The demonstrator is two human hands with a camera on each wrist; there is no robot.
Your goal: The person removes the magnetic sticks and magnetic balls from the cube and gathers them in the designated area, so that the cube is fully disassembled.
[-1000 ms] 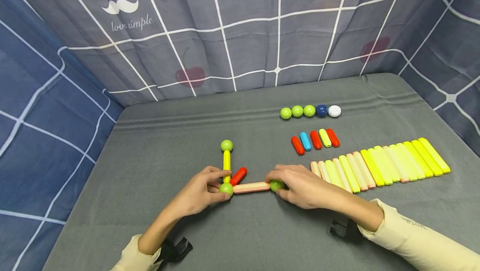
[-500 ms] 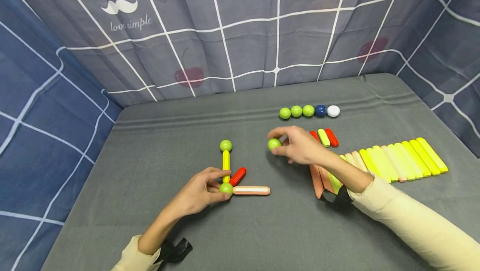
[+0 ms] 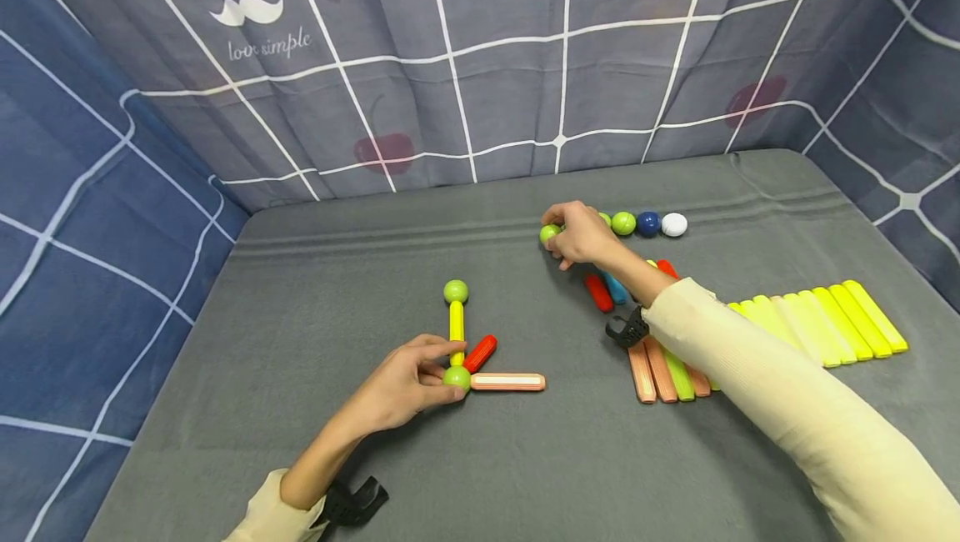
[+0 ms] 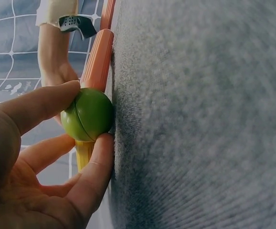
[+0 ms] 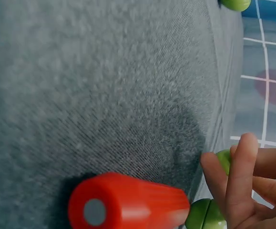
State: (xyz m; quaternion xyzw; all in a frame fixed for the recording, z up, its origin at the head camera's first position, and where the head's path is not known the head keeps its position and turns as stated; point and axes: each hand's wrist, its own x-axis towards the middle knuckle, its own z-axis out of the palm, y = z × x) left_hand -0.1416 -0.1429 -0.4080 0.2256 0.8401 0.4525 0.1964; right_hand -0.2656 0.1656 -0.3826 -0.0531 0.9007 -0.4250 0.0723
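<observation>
My left hand (image 3: 408, 383) pinches a green ball (image 4: 87, 114) between thumb and fingers, low at the cloth. Joined to this ball is a yellow rod (image 3: 457, 329), with another green ball (image 3: 455, 291) at its far end. A salmon rod (image 3: 508, 382) with a white stripe runs rightward from the held ball, its right end bare. Between those two rods a short red rod (image 3: 481, 353) slants away from the same ball. Farther back, my right hand (image 3: 585, 233) pinches a green ball (image 3: 549, 234) at the left of a ball row, partly covering the row.
Green balls (image 3: 623, 223), a blue ball (image 3: 648, 224) and a white ball (image 3: 674, 225) continue the row. Short rods, one red (image 3: 598, 293), lie under my right forearm. Several long yellow and salmon rods (image 3: 870, 321) line the right side. A checked curtain (image 3: 510, 67) stands behind.
My right hand has pulled the green ball off the salmon rod's right end and carried it back to the ball row. The salmon rod now shows its white stripe. My left hand stays put.
</observation>
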